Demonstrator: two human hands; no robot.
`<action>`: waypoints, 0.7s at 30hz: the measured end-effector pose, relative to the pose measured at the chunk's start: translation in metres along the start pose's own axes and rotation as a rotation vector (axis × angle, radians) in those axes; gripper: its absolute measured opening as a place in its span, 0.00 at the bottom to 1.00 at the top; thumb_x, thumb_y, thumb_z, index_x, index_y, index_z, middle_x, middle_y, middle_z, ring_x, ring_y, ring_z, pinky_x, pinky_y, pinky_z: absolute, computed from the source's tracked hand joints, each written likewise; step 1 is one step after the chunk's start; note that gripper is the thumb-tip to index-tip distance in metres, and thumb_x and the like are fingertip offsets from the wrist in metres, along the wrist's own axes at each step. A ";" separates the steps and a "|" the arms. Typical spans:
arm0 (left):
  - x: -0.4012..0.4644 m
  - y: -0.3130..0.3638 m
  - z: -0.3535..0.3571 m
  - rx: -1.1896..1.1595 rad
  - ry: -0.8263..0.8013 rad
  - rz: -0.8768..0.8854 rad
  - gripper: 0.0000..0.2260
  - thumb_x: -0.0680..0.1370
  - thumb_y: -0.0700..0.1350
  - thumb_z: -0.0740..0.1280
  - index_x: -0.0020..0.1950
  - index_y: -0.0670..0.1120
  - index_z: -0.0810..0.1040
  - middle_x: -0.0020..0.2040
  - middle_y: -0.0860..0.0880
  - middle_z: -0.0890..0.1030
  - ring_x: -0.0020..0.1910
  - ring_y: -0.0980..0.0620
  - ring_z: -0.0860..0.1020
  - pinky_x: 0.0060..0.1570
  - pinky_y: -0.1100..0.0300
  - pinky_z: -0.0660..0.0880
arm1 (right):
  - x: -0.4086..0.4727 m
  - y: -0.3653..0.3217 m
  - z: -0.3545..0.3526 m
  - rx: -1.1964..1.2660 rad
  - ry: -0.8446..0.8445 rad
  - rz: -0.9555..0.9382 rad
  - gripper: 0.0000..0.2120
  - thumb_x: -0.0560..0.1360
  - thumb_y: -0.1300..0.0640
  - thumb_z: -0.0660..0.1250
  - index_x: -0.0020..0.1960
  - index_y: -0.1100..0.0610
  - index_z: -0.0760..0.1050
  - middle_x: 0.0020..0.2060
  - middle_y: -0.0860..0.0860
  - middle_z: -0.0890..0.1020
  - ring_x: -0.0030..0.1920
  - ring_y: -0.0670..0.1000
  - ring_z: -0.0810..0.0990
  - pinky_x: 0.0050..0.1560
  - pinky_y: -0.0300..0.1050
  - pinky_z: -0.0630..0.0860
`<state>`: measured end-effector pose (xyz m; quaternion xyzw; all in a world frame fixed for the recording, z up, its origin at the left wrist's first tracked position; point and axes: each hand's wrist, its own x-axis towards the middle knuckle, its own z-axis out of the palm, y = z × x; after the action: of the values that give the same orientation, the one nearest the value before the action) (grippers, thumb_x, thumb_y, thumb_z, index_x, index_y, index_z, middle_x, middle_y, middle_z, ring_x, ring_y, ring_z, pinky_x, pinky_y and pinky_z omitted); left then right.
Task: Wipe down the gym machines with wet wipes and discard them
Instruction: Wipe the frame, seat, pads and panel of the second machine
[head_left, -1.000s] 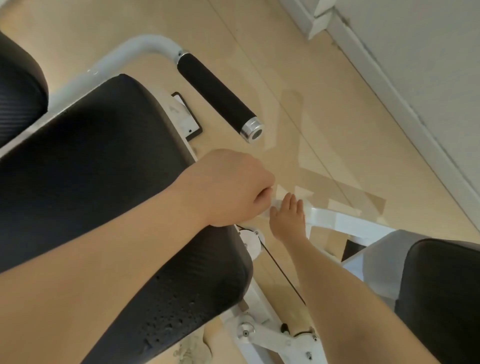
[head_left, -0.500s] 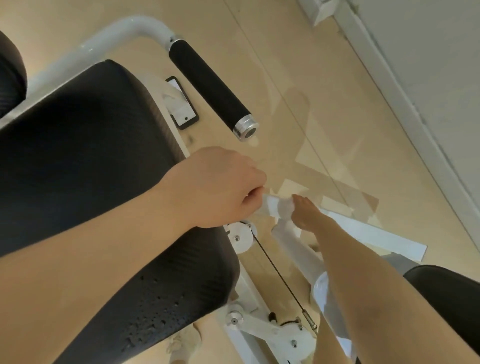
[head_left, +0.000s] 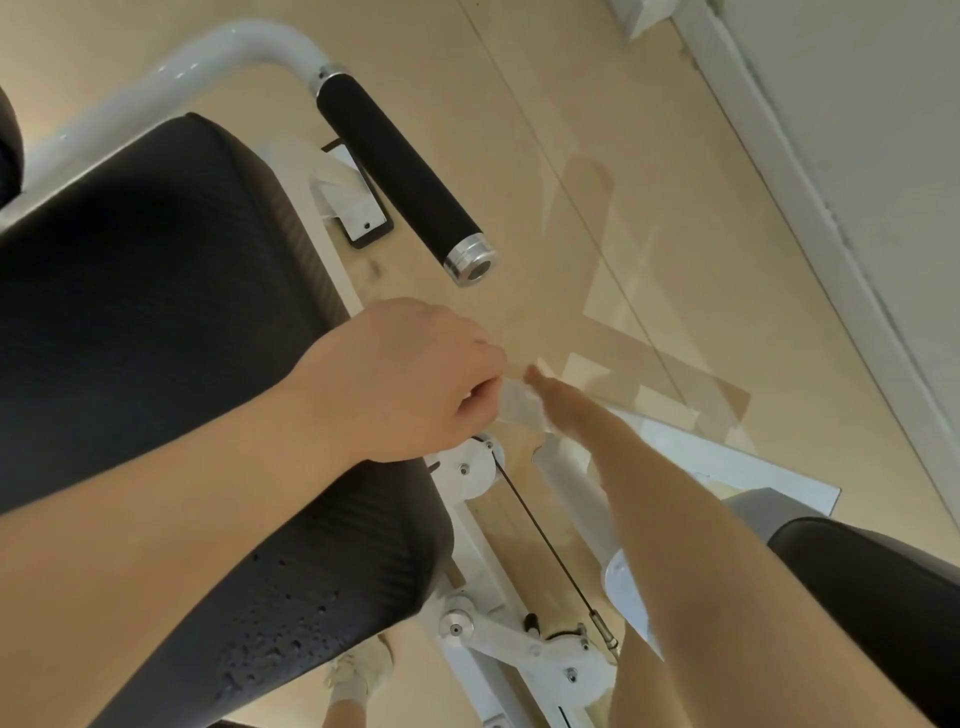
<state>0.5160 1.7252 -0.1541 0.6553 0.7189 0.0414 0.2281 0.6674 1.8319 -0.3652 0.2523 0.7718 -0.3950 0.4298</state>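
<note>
A white wet wipe (head_left: 519, 406) is stretched between my two hands above the gym machine's white frame (head_left: 566, 483). My left hand (head_left: 410, 379) is curled in a fist and grips the wipe's left end, just past the edge of the black padded seat (head_left: 156, 338). My right hand (head_left: 558, 397), blurred and seen from behind the wrist, holds the wipe's right end with its fingertips. The machine's black foam handle (head_left: 400, 176) sticks out above the hands.
A white pulley (head_left: 467, 470) and thin black cable (head_left: 545, 540) run below the hands. A second black pad (head_left: 883, 597) sits at the lower right. My shoe (head_left: 358, 670) stands on the beige floor (head_left: 597, 130). A white wall and baseboard (head_left: 810, 223) run along the right.
My right hand went from straight fingers beside the frame to closing on the wipe held by my left hand. The view shifted slightly; the left hand stayed in place.
</note>
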 end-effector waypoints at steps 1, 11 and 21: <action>0.000 0.000 0.000 0.003 -0.005 -0.008 0.13 0.73 0.48 0.54 0.30 0.48 0.71 0.25 0.52 0.68 0.22 0.54 0.66 0.21 0.62 0.62 | -0.009 0.018 -0.007 0.029 -0.016 0.091 0.23 0.82 0.63 0.44 0.76 0.55 0.54 0.72 0.59 0.63 0.70 0.59 0.64 0.69 0.52 0.59; -0.001 -0.001 0.004 0.035 -0.009 -0.024 0.14 0.73 0.49 0.53 0.30 0.49 0.70 0.25 0.53 0.68 0.22 0.55 0.66 0.23 0.68 0.56 | -0.007 -0.007 0.004 -0.065 0.162 0.175 0.20 0.76 0.69 0.53 0.65 0.60 0.70 0.60 0.58 0.76 0.61 0.58 0.73 0.57 0.45 0.70; 0.000 0.001 -0.001 0.078 -0.012 -0.019 0.10 0.74 0.49 0.56 0.33 0.51 0.66 0.27 0.54 0.66 0.25 0.57 0.63 0.26 0.68 0.55 | -0.039 0.038 -0.015 -0.140 0.126 0.390 0.16 0.77 0.67 0.56 0.64 0.61 0.72 0.59 0.56 0.77 0.59 0.57 0.75 0.54 0.44 0.72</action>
<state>0.5164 1.7254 -0.1524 0.6571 0.7248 0.0070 0.2071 0.7082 1.8641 -0.3416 0.3906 0.7591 -0.2331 0.4656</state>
